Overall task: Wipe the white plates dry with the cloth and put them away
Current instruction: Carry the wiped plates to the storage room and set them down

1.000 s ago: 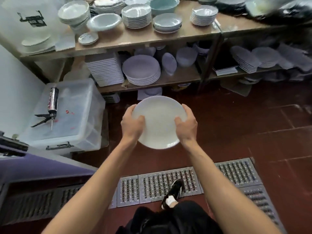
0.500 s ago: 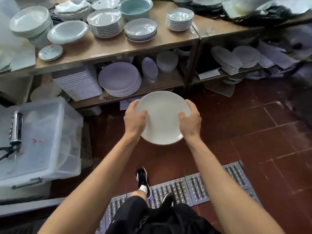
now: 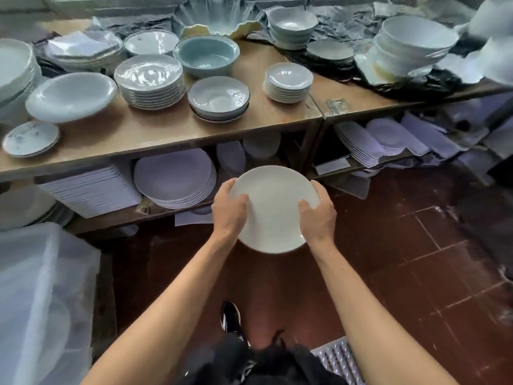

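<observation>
A round white plate (image 3: 273,209) is held in front of me, tilted with its face toward the camera, level with the lower shelf. My left hand (image 3: 229,211) grips its left rim, thumb on the face. My right hand (image 3: 317,215) grips the right rim the same way. Behind and left of the plate, a stack of round white plates (image 3: 173,180) sits on the lower shelf. No cloth is visible.
A wooden table (image 3: 277,118) carries stacks of plates (image 3: 150,81), a blue-green bowl (image 3: 206,55) and white bowls (image 3: 410,43). Square plates (image 3: 91,190) fill the lower shelf at left. A clear plastic bin (image 3: 41,301) stands at left. Red floor tiles and a metal grate (image 3: 338,359) lie below.
I have stepped closer to the shelves and the view has swung right and up. The plate stays gripped in both hands and has come nearer the lower shelf.
</observation>
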The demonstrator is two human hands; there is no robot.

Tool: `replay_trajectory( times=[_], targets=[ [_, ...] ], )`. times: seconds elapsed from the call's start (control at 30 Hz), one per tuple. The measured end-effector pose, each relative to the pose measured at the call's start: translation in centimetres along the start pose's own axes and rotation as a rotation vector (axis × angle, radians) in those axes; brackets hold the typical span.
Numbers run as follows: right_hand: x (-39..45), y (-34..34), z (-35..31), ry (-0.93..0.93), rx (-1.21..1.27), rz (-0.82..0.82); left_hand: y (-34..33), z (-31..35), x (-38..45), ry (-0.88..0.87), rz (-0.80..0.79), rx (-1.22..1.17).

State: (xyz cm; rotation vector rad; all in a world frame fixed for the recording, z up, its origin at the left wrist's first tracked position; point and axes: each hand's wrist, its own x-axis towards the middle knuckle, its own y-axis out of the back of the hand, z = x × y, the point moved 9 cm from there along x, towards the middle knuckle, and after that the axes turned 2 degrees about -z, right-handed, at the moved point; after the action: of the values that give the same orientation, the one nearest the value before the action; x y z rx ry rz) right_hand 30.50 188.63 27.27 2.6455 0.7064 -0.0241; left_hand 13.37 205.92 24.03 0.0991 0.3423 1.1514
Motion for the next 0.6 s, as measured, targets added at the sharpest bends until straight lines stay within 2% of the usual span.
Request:
replay_trajectory(
  times=[0.3, 0.6],
  targets=[
    [11.0, -2.3, -2.0, -0.048, 0.006, 0.066, -4.3, 3.9, 11.4, 0.016, -0.062, 0.089],
    [25.7, -1.8, -1.1, -0.069, 0.017, 0.064, -13.4, 9.0, 21.7, 0.009, -0.088, 0.167]
  ],
)
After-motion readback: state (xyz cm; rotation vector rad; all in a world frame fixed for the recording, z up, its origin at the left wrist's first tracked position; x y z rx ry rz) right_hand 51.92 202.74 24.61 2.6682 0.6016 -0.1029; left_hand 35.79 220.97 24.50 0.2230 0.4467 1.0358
